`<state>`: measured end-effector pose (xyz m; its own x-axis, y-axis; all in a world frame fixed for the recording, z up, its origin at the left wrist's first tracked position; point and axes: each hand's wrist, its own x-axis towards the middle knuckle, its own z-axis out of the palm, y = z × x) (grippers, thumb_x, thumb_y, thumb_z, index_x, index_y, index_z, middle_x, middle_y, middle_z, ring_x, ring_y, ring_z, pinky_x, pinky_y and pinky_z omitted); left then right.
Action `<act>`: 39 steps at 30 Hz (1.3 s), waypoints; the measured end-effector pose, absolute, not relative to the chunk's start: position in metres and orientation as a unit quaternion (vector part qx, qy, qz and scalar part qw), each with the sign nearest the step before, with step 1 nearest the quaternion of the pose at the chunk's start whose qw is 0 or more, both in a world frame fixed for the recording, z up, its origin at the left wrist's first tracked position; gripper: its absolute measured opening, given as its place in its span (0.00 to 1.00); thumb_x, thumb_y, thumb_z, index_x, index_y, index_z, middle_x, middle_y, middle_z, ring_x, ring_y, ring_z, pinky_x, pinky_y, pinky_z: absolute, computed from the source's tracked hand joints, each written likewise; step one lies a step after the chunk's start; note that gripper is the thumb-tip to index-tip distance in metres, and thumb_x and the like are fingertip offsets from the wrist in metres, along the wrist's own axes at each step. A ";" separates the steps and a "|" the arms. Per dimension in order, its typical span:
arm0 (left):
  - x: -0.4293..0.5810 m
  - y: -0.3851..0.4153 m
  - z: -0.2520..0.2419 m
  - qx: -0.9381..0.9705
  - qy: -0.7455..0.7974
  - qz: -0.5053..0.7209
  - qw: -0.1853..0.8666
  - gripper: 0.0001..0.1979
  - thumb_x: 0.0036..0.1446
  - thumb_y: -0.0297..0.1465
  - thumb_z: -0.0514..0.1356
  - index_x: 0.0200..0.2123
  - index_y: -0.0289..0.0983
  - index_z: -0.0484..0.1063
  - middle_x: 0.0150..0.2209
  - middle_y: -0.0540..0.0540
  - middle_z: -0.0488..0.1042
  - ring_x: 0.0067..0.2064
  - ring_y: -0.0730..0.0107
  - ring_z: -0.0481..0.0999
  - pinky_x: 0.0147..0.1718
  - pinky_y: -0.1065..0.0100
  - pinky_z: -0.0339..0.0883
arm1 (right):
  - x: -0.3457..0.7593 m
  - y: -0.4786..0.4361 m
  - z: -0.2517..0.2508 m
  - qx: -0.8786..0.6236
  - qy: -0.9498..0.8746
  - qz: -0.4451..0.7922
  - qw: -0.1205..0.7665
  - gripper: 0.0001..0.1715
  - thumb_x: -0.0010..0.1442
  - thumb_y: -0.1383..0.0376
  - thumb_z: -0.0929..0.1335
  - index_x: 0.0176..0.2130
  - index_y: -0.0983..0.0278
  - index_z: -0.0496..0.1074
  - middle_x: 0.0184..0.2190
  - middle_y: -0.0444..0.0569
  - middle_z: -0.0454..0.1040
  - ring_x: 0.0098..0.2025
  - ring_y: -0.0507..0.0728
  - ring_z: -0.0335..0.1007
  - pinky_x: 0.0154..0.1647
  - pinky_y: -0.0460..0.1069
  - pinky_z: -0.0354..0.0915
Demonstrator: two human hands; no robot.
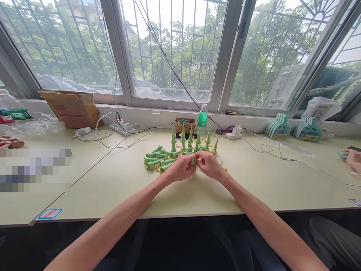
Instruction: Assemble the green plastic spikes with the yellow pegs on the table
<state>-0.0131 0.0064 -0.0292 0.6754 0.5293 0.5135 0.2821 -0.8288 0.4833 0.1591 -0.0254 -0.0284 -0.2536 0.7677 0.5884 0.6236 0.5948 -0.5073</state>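
Note:
My left hand (pixel 182 167) is closed around a green plastic watering spike (pixel 193 161), whose tip shows between the fingers. Close against it, my right hand (pixel 209 165) pinches at the upper part of the same piece; what its fingertips hold is hidden. Just behind the hands, several green spikes (pixel 183 138) with yellow valves stand upright in a row, points up. More green spikes (pixel 153 163) lie in a loose pile to the left of my left hand. A few yellow valve ends (pixel 225 169) show right of my right hand.
A small cardboard box (pixel 185 124) and a green-labelled bottle (pixel 202 116) stand behind the spikes. Power strips (pixel 124 128) and white cables (pixel 270 148) run along the back. Green hanger-like packs (pixel 279 127) stand at right; a co-worker's hand (pixel 354 159) is at the far right.

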 end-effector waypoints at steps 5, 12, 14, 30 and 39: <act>-0.013 0.006 -0.029 0.898 0.228 0.329 0.184 0.04 0.51 0.23 0.54 0.27 0.36 0.64 0.23 0.53 0.65 0.24 0.78 0.63 0.25 0.73 0.59 | 0.159 -0.026 -0.028 -0.443 -0.788 0.087 0.418 0.12 0.54 0.75 0.61 0.33 0.64 0.71 0.29 0.45 0.72 0.29 0.51 0.62 0.32 0.45 0.58; -0.013 0.005 -0.028 0.899 0.229 0.329 0.177 0.04 0.51 0.23 0.54 0.26 0.36 0.63 0.23 0.53 0.65 0.24 0.78 0.63 0.25 0.73 0.58 | 0.159 -0.027 -0.026 -0.441 -0.790 0.088 0.416 0.12 0.54 0.76 0.61 0.33 0.64 0.71 0.30 0.45 0.72 0.30 0.51 0.63 0.32 0.45 0.58; -0.013 0.005 -0.028 0.900 0.227 0.328 0.176 0.04 0.51 0.23 0.54 0.26 0.36 0.63 0.23 0.53 0.65 0.24 0.78 0.63 0.25 0.73 0.58 | 0.159 -0.027 -0.026 -0.442 -0.790 0.087 0.415 0.12 0.54 0.76 0.61 0.33 0.64 0.71 0.30 0.45 0.72 0.30 0.51 0.63 0.32 0.45 0.58; -0.013 0.004 -0.025 0.906 0.217 0.330 0.153 0.06 0.51 0.23 0.53 0.24 0.36 0.60 0.22 0.53 0.64 0.23 0.77 0.62 0.24 0.73 0.57 | 0.158 -0.028 -0.026 -0.442 -0.793 0.086 0.410 0.12 0.55 0.75 0.61 0.33 0.64 0.71 0.30 0.46 0.72 0.31 0.52 0.64 0.33 0.45 0.59; -0.015 0.005 -0.026 0.906 0.214 0.327 0.160 0.04 0.52 0.22 0.53 0.27 0.36 0.62 0.25 0.52 0.66 0.25 0.77 0.63 0.25 0.73 0.58 | 0.158 -0.028 -0.025 -0.444 -0.784 0.088 0.424 0.11 0.55 0.74 0.61 0.33 0.64 0.71 0.30 0.46 0.72 0.30 0.51 0.63 0.32 0.45 0.59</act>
